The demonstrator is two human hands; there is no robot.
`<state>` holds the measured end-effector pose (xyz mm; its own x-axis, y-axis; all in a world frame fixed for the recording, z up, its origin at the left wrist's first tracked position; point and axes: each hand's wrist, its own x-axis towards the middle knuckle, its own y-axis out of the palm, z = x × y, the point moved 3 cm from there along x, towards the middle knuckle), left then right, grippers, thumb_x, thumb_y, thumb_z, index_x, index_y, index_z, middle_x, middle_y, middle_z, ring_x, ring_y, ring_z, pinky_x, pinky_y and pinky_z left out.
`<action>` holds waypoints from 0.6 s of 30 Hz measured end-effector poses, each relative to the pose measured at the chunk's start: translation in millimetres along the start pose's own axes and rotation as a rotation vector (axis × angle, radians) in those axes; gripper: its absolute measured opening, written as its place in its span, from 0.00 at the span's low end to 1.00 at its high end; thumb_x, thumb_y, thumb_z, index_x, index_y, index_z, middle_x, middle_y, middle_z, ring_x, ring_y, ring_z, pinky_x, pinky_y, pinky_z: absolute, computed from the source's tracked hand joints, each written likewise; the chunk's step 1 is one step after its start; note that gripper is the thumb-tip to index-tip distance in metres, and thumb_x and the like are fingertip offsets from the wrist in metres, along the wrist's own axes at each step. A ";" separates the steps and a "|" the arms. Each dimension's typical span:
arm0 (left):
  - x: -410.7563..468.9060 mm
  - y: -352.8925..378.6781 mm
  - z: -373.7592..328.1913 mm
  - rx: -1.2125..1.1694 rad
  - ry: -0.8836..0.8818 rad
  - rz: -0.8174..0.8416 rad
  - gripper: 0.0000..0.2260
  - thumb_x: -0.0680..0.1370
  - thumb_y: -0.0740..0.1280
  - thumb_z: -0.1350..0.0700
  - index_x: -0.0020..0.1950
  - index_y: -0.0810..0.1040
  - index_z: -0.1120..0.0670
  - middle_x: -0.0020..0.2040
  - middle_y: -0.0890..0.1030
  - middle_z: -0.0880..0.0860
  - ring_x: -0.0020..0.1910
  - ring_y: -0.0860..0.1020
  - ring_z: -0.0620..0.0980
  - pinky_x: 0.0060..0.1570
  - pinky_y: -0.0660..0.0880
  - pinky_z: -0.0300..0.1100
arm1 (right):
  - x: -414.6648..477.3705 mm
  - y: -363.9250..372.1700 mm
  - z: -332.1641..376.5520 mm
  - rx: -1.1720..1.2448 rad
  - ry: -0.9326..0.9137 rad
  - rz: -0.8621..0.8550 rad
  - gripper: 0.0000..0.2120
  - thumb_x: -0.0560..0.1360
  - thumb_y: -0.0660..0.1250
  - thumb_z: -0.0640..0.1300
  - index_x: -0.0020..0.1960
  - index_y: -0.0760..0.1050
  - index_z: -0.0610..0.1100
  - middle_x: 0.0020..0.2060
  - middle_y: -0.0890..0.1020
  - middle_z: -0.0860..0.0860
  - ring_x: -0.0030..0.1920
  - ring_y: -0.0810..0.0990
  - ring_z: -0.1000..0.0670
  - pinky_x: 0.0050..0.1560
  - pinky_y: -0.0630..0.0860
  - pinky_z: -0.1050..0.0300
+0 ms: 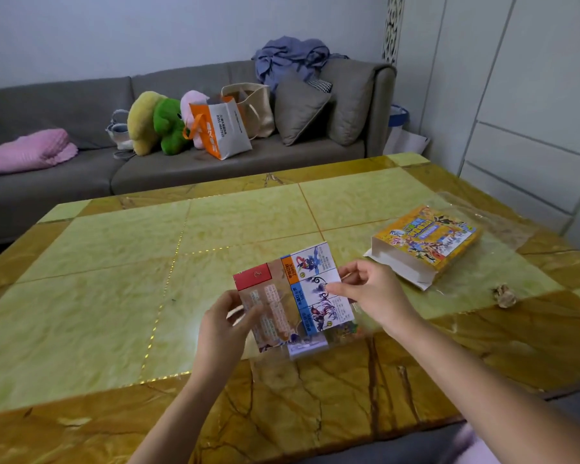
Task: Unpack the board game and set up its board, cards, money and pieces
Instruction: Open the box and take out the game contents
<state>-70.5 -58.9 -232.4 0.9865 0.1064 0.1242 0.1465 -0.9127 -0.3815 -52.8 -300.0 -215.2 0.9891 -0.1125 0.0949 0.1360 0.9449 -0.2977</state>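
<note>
The left hand (226,324) pinches the left edge of a wrapped, folded game board (292,296) held over the desk (114,262). The right hand (372,291) has a narrow grip on its right edge. The opened game box (426,244) lies on the desk further right, apart from both hands.

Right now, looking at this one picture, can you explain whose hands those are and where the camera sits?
No machine here: one camera worn on a person's head looks down at their own bare hands. The left hand and right hand both hold a folded game board, apparently in clear wrap, over a yellow marble table. To the right lies the game box, one end open, with a small crumpled scrap nearby. Behind stands a grey sofa with soft toys and bags.
</note>
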 end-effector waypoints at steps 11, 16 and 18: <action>-2.3 0.9 -6.4 -0.355 -0.075 0.013 0.08 0.80 0.63 0.56 0.50 0.81 0.57 0.44 0.85 0.54 0.44 0.83 0.52 0.42 0.80 0.42 | -1.2 0.5 1.0 0.078 0.017 0.085 0.11 0.69 0.75 0.48 0.48 0.80 0.45 0.41 0.85 0.50 0.38 0.81 0.59 0.38 0.75 0.69; 0.6 4.6 -14.2 -0.513 -0.122 -0.040 0.07 0.80 0.63 0.59 0.55 0.78 0.57 0.43 0.85 0.55 0.42 0.83 0.54 0.37 0.80 0.41 | 0.7 -1.7 -2.1 0.113 0.150 0.271 0.11 0.75 0.70 0.46 0.55 0.78 0.43 0.47 0.83 0.47 0.43 0.82 0.55 0.39 0.78 0.63; 3.2 6.3 -16.6 -0.521 -0.122 -0.052 0.10 0.79 0.64 0.60 0.59 0.75 0.54 0.44 0.85 0.55 0.42 0.84 0.53 0.37 0.81 0.43 | 1.3 -4.2 -3.1 0.183 0.194 0.296 0.07 0.76 0.68 0.41 0.54 0.76 0.41 0.47 0.81 0.44 0.37 0.83 0.50 0.34 0.79 0.61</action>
<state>-67.6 -70.8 -219.2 0.9847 0.1737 0.0114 0.1707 -0.9765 0.1315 -51.9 -305.1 -216.8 0.9788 0.1333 -0.1557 -0.1512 0.9824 -0.1093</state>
